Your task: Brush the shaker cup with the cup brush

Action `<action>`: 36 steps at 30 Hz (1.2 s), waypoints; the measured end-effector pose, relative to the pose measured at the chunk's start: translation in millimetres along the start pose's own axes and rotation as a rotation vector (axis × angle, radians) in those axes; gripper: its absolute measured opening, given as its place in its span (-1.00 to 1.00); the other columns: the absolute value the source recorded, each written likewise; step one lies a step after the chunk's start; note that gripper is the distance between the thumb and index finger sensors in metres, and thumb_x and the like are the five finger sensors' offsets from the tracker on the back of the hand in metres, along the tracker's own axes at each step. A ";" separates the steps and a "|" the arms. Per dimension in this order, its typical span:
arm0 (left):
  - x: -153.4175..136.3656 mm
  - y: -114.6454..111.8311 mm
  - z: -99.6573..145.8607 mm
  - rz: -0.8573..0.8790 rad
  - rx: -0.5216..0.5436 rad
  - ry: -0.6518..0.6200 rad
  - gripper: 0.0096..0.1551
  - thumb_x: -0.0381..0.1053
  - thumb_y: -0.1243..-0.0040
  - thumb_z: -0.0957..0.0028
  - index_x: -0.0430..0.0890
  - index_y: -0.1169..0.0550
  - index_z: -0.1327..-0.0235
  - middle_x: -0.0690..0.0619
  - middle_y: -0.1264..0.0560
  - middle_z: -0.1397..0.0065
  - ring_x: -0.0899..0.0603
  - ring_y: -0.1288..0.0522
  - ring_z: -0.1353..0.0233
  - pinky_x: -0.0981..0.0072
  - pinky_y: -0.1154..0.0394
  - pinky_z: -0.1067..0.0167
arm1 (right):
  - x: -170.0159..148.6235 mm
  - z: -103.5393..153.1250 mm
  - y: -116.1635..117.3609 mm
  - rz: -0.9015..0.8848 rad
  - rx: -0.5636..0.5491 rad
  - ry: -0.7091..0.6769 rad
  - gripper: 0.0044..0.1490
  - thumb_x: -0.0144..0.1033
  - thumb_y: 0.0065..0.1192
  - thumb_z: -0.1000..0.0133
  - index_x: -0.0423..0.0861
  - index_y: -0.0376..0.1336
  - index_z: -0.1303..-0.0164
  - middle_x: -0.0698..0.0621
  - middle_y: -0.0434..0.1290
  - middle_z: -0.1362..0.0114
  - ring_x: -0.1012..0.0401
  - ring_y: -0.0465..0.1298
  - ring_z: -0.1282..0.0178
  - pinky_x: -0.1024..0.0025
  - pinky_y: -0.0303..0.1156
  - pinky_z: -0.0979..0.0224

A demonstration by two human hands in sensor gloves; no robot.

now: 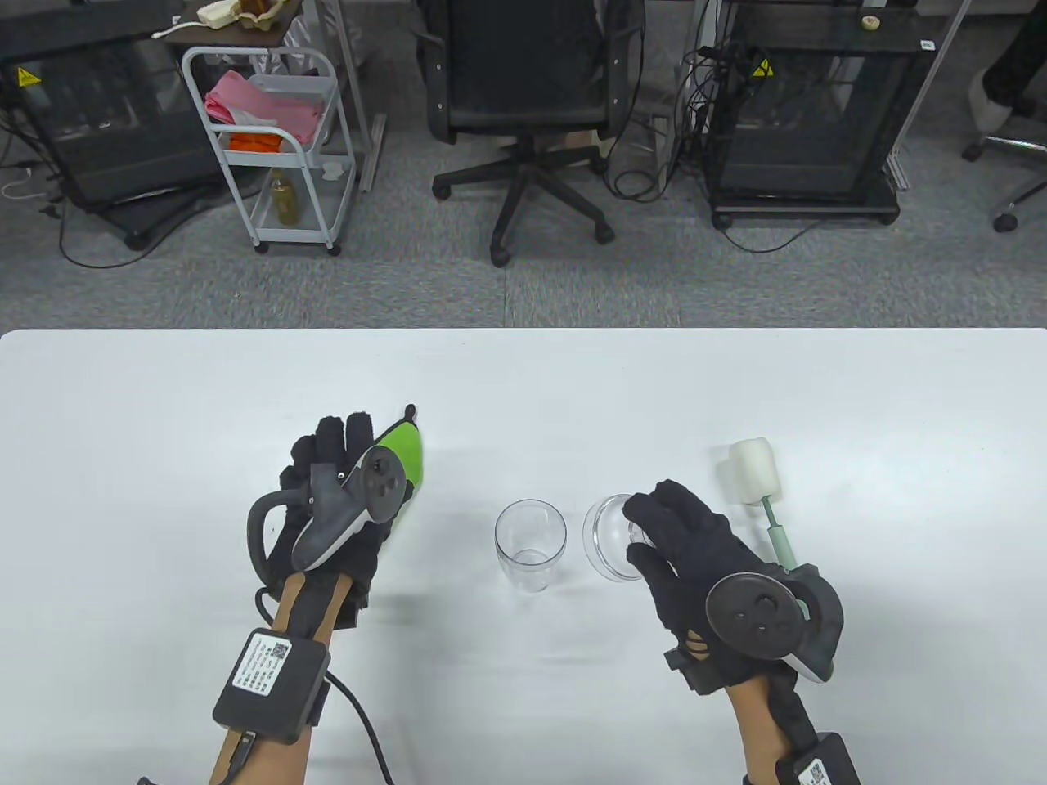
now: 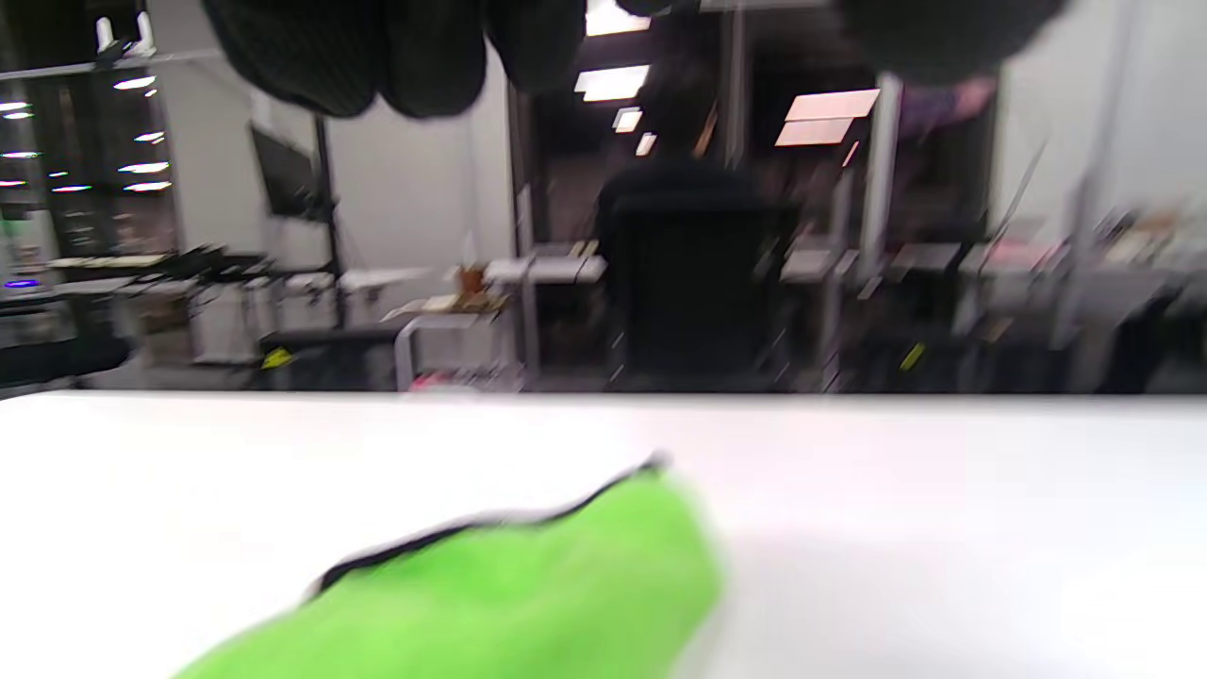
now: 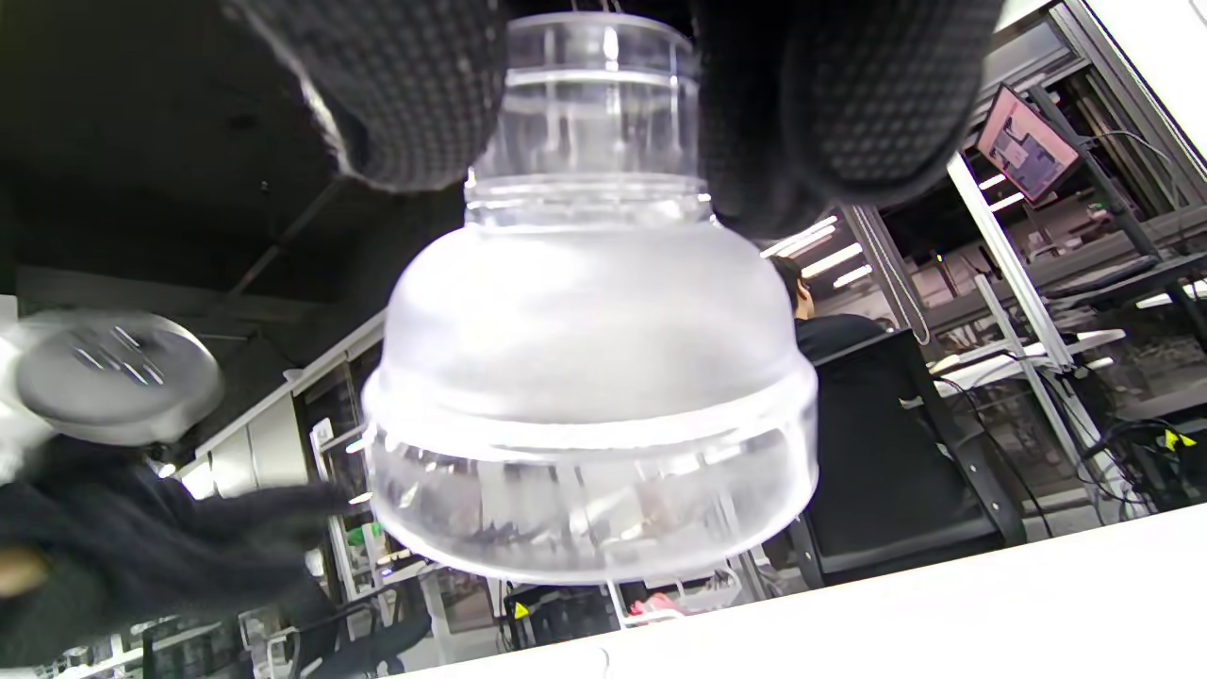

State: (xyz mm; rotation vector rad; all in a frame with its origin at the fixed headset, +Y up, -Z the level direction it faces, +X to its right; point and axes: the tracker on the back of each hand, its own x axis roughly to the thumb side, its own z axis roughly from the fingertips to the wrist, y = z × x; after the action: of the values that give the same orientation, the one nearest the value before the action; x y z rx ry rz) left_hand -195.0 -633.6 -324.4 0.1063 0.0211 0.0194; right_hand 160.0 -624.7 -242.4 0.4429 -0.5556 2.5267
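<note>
The clear shaker cup [image 1: 530, 546] stands upright and uncapped at the table's middle. My right hand [image 1: 636, 533] pinches its clear domed lid [image 1: 604, 536] just right of the cup. In the right wrist view my fingers [image 3: 405, 104] grip the lid [image 3: 589, 396] by its narrow neck, and the lid looks held a little above the table. The cup brush [image 1: 757, 476], with a white sponge head and pale green handle, lies right of that hand. My left hand [image 1: 339, 446] lies spread over a green cloth [image 1: 406, 455], not gripping it.
The white table [image 1: 164, 392] ends at its far edge, with an office chair [image 1: 536, 106], a white cart [image 1: 270, 139] and dark racks beyond. The green cloth also shows in the left wrist view [image 2: 509, 585], blurred.
</note>
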 end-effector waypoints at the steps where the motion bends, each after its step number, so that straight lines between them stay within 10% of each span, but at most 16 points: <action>1: 3.9 6.7 9.4 0.045 0.060 -0.036 0.00 0.28 -0.02 0.00 -0.09 0.00 -0.62 -0.23 -0.14 -0.72 -0.44 -0.32 -0.62 -0.29 -0.34 -0.42 | -0.4 -0.2 1.7 0.004 0.006 0.004 -0.32 -0.14 0.33 0.01 0.11 0.29 -0.37 -0.29 0.38 -0.46 -0.12 0.59 -0.11 0.17 0.61 -0.11; 8: 23.0 -5.4 67.1 0.169 0.214 -0.157 -0.07 0.25 -0.03 -0.02 -0.08 -0.09 -0.61 -0.21 -0.26 -0.68 -0.36 -0.42 -0.59 -0.22 -0.37 -0.41 | 8.3 -3.3 13.5 0.066 0.060 0.007 -0.30 -0.15 0.29 0.00 0.06 0.25 -0.41 -0.31 0.37 -0.47 -0.13 0.59 -0.10 0.17 0.61 -0.11; 15: 19.7 -34.4 65.0 -0.032 0.007 -0.170 0.03 0.34 -0.02 0.02 -0.05 0.00 -0.63 -0.23 -0.15 -0.73 -0.48 -0.31 -0.63 -0.34 -0.31 -0.42 | 52.9 -43.7 44.0 0.122 0.191 -0.046 -0.29 -0.16 0.30 0.00 0.05 0.25 -0.41 -0.31 0.37 -0.47 -0.14 0.59 -0.11 0.14 0.60 -0.11; 36: 10.1 -34.0 63.1 0.027 -0.005 -0.170 0.03 0.35 -0.04 0.03 -0.03 -0.02 -0.63 -0.22 -0.17 -0.73 -0.48 -0.32 -0.63 -0.35 -0.32 -0.42 | 81.6 -75.3 111.0 0.342 0.383 0.004 -0.31 -0.13 0.34 0.04 0.13 0.29 -0.37 -0.23 0.38 -0.48 -0.11 0.59 -0.14 0.15 0.60 -0.14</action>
State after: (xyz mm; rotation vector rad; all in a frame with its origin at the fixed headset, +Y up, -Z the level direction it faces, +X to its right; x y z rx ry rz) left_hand -182.9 -673.9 -265.5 0.1029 -0.1502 0.0374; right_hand 18.2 -643.5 -307.2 0.5140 -0.1469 2.9749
